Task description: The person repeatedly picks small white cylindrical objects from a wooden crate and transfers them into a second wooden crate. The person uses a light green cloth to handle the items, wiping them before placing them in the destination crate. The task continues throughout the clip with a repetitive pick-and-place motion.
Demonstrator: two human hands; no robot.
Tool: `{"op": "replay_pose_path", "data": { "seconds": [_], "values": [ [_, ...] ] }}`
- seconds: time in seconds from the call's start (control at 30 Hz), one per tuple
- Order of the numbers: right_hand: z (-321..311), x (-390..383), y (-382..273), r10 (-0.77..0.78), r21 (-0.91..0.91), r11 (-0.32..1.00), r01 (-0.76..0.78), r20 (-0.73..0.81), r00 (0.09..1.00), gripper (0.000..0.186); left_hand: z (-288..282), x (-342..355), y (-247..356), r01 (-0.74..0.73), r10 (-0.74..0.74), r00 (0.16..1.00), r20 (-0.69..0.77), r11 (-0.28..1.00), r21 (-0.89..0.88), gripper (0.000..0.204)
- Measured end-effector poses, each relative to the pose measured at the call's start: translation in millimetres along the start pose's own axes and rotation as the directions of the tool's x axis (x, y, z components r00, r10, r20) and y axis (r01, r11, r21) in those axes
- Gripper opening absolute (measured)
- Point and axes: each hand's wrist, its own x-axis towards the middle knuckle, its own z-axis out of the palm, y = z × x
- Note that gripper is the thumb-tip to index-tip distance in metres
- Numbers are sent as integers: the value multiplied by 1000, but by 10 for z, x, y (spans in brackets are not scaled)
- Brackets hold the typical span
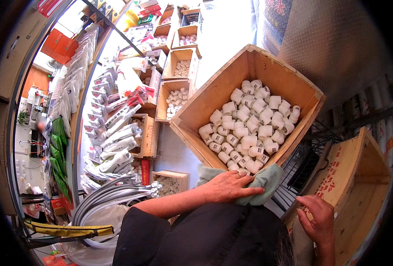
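Observation:
My left hand [232, 188] grips a pale green cloth [269, 177] at the near edge of a wooden box [201, 111], fingers draped over the fabric. The box is tilted in view and holds several white plastic elbow fittings [249, 119]. At the lower right, my right hand [316, 224] has curved, parted fingers with nothing visible in them. It is beside a second wooden crate [367, 159] with red markings on its side. My dark clothing fills the lower middle.
Open crates of small fittings [176, 62] line the left of the box. Bagged goods [119, 128], coiled grey hoses [99, 201] and metal shelving [79, 137] crowd the left. A black wire rack [300, 170] sits between box and crate. Textured sheeting [334, 48] stands at upper right.

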Motion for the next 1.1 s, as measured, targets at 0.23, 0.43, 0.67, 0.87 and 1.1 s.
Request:
{"op": "replay_pose_path", "data": {
  "seconds": [0.23, 0.43, 0.67, 0.87, 1.1],
  "values": [
    [-13, -28, -27, 15, 20, 1000, -15, -8, 1000, 34, 2, 21, 0, -4, 4, 1000, 25, 1000, 4, 57],
    [-202, -61, 78, -1, 142, 990, 17, -114, 993, 29, -162, 130, 88, 65, -56, 986, 158, 997, -49, 67],
    [-940, -298, 521, 438, 376, 889, -260, -538, 720, 22, -219, 227, 207, 177, -162, 969, 185, 982, -67, 73],
    [-971, -659, 1398, 479, 135, 862, -488, -527, 701, 28, -159, 252, 176, 151, -137, 970, 203, 987, -55, 85],
    [-494, -691, 1807, 625, -155, 750, -643, -153, 766, 33, -205, 264, 118, 169, -110, 963, 245, 957, -235, 83]
  ]
}}
